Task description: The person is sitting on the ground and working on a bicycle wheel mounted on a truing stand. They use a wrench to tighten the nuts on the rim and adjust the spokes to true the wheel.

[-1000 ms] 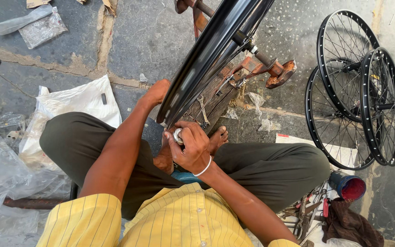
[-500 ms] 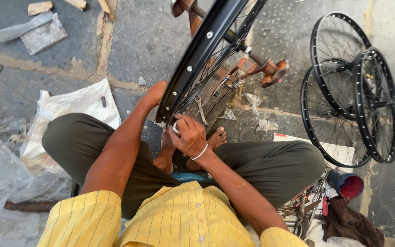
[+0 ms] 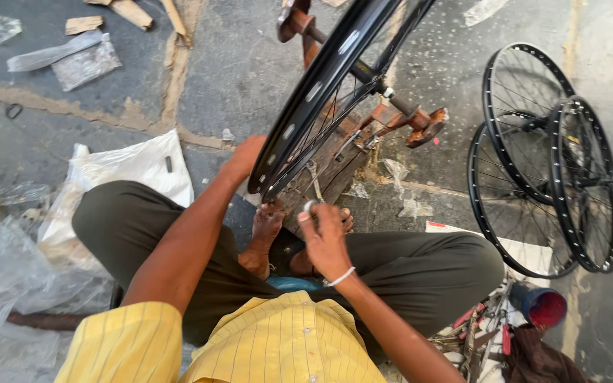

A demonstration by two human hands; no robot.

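Head view: one black rim (image 3: pixel 321 85) stands on a rusty stand (image 3: pixel 391 120); three wheels (image 3: pixel 548 184) lean right. Left hand (image 3: pixel 244 162) grips the rim's edge. Right hand (image 3: pixel 326 234) pinches what seems a small metal tool (image 3: pixel 311 206).

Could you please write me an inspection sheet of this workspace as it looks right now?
Surface: grey stone floor, cracked and dusty.
Job's things: black spoked wheel upright in a rusty stand before the seated person.
Clutter: plastic bags, wood scraps, red-lined cup, hand tools.
Hands: left hand rests on the rim; right hand pinches a small metal tool at the spokes.
Cables: nothing seen.
Surroundings: three finished wheels stand at the right.
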